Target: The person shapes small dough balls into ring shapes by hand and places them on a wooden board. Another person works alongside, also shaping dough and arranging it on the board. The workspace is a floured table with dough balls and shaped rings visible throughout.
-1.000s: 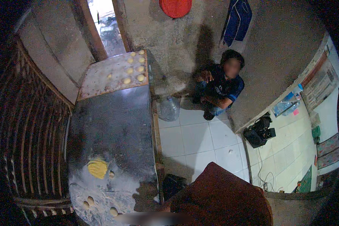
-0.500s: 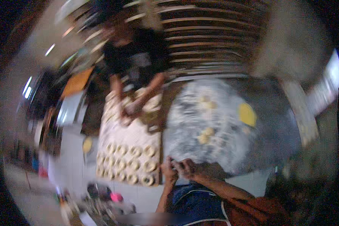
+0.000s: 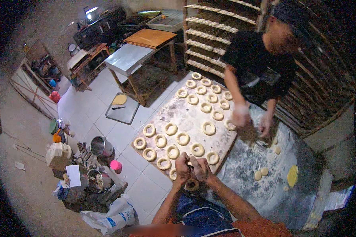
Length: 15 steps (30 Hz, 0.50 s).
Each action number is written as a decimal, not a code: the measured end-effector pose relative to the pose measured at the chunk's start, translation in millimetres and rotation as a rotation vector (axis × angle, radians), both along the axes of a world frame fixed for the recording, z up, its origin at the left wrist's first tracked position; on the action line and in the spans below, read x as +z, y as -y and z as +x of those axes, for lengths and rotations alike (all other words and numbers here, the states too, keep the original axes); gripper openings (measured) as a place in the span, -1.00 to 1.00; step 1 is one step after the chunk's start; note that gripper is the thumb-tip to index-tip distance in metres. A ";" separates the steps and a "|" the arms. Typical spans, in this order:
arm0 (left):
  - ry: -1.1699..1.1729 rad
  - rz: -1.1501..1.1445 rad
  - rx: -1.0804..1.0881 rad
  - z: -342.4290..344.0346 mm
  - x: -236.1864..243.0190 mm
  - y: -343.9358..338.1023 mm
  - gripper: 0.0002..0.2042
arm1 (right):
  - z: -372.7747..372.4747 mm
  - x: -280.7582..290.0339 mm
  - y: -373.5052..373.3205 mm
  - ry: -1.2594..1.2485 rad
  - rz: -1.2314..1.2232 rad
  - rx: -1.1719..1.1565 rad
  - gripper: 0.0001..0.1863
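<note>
My left hand (image 3: 182, 167) and my right hand (image 3: 202, 169) are closed together on a ring of raw dough (image 3: 192, 184) at the near edge of a floured wooden board (image 3: 184, 115). Several dough rings (image 3: 176, 139) lie in rows on the board. To my right, small round dough pieces (image 3: 261, 173) and a yellow scraper (image 3: 292, 175) rest on a floured metal table (image 3: 265, 189).
Another person in black (image 3: 261, 55) stands across the table, both hands working dough (image 3: 251, 126). Racks of trays (image 3: 213, 35) stand behind. Pots, containers and bags (image 3: 87, 166) crowd the tiled floor at left. A tray with dough (image 3: 122, 106) lies on the floor by a wooden table (image 3: 140, 55).
The view has swung round from a doorway and a crouching person to the board and table. My hands now hold a dough ring at the board's near edge.
</note>
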<state>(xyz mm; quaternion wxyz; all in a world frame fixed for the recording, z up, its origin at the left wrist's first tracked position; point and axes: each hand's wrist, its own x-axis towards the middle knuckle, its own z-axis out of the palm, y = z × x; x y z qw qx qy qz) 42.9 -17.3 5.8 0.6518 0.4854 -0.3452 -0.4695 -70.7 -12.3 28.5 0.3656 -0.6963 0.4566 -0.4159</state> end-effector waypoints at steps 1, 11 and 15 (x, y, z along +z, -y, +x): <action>0.335 -0.030 -0.036 23.1 -8.0 17.3 -0.77 | 8.8 -10.7 18.0 0.015 0.012 0.021 -0.51; 1.051 0.286 0.061 195.0 -7.5 223.1 -0.71 | 124.2 34.3 180.5 -0.316 0.177 -0.132 -0.44; 1.287 0.162 -0.140 192.3 -26.1 241.6 -0.65 | 70.0 37.5 127.7 -0.235 0.123 -0.238 -0.29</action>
